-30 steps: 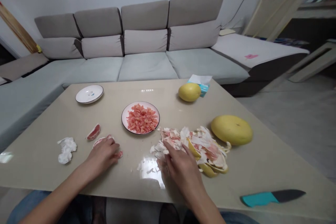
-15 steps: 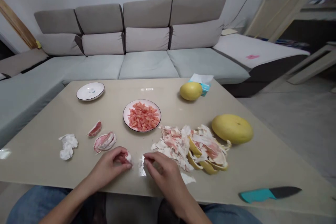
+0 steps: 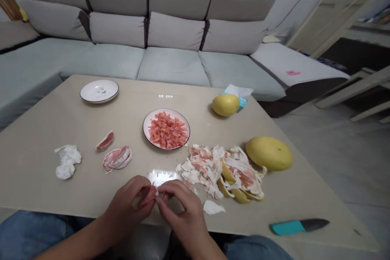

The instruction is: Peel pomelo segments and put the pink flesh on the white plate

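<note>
My left hand [image 3: 129, 198] is closed around a reddish pomelo segment [image 3: 149, 196] near the table's front edge. My right hand [image 3: 184, 205] meets it from the other side, thumb and forefinger pinched at the segment's right end, where some white membrane shows. Beyond the hands, pieces of red pomelo flesh [image 3: 168, 130] fill the middle of a white, dark-rimmed plate [image 3: 147, 125]. To the left lie a single pomelo wedge [image 3: 105, 141] and a larger cluster of segments [image 3: 118, 158] with pale skin on. A heap of white membrane and yellow peel [image 3: 217, 170] spreads right of the hands.
On the right are a whole pomelo [image 3: 269, 153] and a knife with a teal handle [image 3: 288, 227]. Farther back, another pomelo [image 3: 225, 105] sits against a tissue pack [image 3: 242, 103]. A white plate [image 3: 99, 92] and crumpled tissue [image 3: 67, 160] are at left. A sofa [image 3: 175, 65] stands behind.
My right hand has moved left to touch the segment, having been apart from it before. The segment in my left hand has turned to show more red flesh. The view has tilted down.
</note>
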Action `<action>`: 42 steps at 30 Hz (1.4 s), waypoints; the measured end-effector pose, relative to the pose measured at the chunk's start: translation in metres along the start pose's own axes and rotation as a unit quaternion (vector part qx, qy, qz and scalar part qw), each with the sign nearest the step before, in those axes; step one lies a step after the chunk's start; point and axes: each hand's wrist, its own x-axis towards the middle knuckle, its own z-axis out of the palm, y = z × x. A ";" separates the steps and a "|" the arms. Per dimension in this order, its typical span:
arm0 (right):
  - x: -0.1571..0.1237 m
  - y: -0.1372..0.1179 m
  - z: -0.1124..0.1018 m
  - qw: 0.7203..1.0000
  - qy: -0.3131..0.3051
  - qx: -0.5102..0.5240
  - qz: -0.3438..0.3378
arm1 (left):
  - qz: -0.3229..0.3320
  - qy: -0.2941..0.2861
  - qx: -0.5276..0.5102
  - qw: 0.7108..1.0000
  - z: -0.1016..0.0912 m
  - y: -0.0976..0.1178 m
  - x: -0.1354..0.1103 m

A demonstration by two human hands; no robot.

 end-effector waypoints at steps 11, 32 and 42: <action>-0.002 -0.003 0.002 1.000 -0.016 -0.007 0.021 | 0.084 0.012 0.103 0.991 0.008 -0.013 -0.012; -0.001 -0.010 -0.001 0.991 -0.004 -0.013 0.131 | 0.048 0.017 -0.054 0.997 0.011 -0.006 -0.013; 0.002 -0.012 -0.008 0.989 -0.041 0.002 0.139 | 0.073 0.040 0.016 0.996 0.009 -0.011 -0.013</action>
